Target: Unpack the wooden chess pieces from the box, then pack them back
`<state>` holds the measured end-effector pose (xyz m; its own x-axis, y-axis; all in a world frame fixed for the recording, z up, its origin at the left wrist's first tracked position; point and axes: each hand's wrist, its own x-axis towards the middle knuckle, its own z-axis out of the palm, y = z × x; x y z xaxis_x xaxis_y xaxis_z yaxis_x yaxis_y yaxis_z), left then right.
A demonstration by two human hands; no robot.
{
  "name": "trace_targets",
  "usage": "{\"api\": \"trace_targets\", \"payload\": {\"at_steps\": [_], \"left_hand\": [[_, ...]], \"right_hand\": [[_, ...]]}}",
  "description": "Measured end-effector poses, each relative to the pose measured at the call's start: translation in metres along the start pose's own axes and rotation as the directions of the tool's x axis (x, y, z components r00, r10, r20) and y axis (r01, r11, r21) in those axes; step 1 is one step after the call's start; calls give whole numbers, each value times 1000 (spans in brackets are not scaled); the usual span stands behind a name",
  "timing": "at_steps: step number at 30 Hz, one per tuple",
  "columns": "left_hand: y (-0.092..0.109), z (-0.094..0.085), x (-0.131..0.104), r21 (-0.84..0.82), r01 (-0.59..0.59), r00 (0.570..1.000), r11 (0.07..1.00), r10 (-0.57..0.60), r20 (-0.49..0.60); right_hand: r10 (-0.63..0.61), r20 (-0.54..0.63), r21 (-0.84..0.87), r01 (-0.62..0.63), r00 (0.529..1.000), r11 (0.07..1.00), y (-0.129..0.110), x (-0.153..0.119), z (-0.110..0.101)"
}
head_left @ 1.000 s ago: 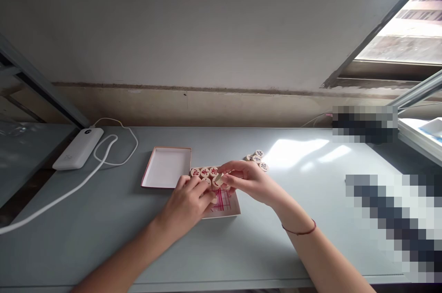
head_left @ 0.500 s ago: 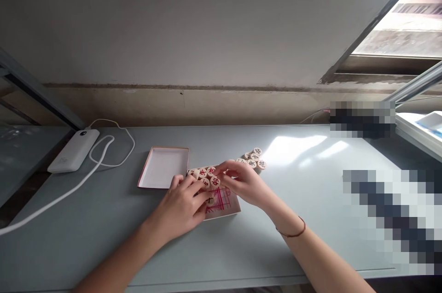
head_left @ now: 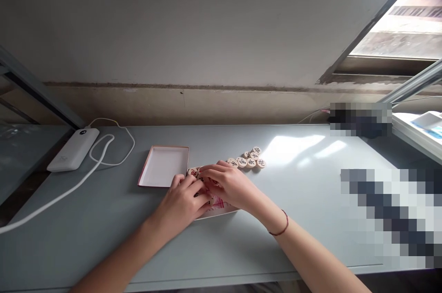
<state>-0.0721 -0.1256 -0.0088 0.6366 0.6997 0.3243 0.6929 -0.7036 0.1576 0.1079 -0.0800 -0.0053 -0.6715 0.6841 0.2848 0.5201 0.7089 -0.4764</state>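
Over a shallow box (head_left: 221, 212) with a pink printed inside, both my hands meet and hide most of it. Round wooden xiangqi pieces lie in the box; one piece with a red character (head_left: 192, 172) shows at its far left corner. My left hand (head_left: 184, 201) curls over the left side, its thumb and forefinger closed around a piece. From the right, my right hand (head_left: 229, 182) reaches in with fingers bent and pinched at the pieces; its fingertips are partly hidden. Several loose xiangqi pieces with black characters (head_left: 251, 162) sit on the table beyond the right hand.
Left of the box lies its open lid (head_left: 165, 166), white inside. A white power bank (head_left: 74, 149) with a looped white cable (head_left: 69, 191) is at the far left. The wall (head_left: 193, 104) runs behind the table. Blurred-out objects stand at the right.
My right hand has moved left across the box, now covering red-character pieces that showed before. More of the loose black-character pieces are uncovered. My left hand has barely moved.
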Motion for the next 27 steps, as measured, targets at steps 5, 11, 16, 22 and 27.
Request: {"api": "trace_targets", "payload": {"at_steps": [5,11,16,22,27], "left_hand": [[1,2,1,45,38,999,998,-37,-20],[-13,-10,-1,-41,117,991,992,-114,71],[-18,-11,-6,-75,126,966,989,-105,238],[-17,-3,-6,-100,115,972,988,-91,218],[-24,-6,-2,-111,117,974,987,-92,208]], "right_hand": [[57,-70,10,-56,996,998,-1,-4,-12],[11,-63,44,-8,998,999,-8,-22,-25],[-178,-8,-58,177,984,983,-4,-24,-5],[-163,-2,-168,160,987,973,0,-21,5],[-134,-17,-166,129,991,978,0,-19,8]]}}
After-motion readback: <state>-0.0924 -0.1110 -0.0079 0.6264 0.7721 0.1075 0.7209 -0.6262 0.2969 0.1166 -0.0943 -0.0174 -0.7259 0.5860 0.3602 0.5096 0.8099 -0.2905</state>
